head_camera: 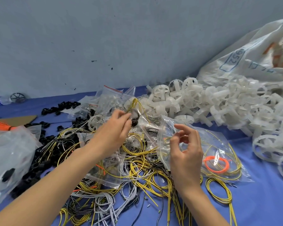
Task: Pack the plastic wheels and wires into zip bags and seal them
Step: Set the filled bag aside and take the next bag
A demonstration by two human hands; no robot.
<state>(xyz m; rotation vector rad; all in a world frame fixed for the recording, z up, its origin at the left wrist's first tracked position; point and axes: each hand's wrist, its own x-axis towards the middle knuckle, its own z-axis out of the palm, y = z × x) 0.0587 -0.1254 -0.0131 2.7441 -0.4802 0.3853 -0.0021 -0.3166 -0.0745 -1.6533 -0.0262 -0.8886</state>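
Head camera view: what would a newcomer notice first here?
A tangled heap of yellow, white and black wires fills the middle of the blue table, and a pile of translucent white plastic wheels spreads along the right. Above the wires, the left hand pinches a yellow wire loop while the right hand grips a clear zip bag with an orange wire coil inside.

One wide-angle camera sits on the person's head and looks forward and down across the blue table (pixel 260 201) toward the grey-blue wall (pixel 104 38). It is near: both forearms (pixel 44 186) enter from the bottom edge, and the left hand (pixel 114 128) and right hand (pixel 185 154) lie around mid-frame. The table's far edge slopes in the frame
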